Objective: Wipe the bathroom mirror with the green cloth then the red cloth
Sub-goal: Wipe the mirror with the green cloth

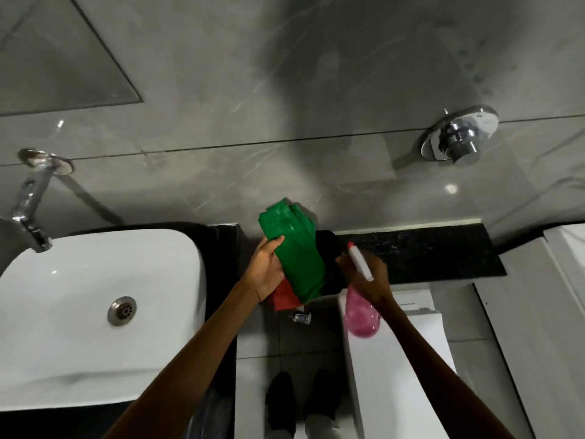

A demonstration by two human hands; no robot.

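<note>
Grey-tiled bathroom; mirror [63, 55] sits up at top left above the white sink [95, 308], black worktop [443, 251] along the wall. Your left hand [267, 270] has fingers closed on the green cloth [294, 251], held off the worktop's left end w/ the red cloth [283, 299] bunched under it; right hand [367, 277] is wrapped round the pink spray bottle [362, 315]. Looks like prep stage, no wiping yet — next you'd need to bring bottle & green cloth up-left to the glass.

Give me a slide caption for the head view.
Left hand holds green cloth over red cloth; right hand holds pink spray bottle beside sink.
</note>
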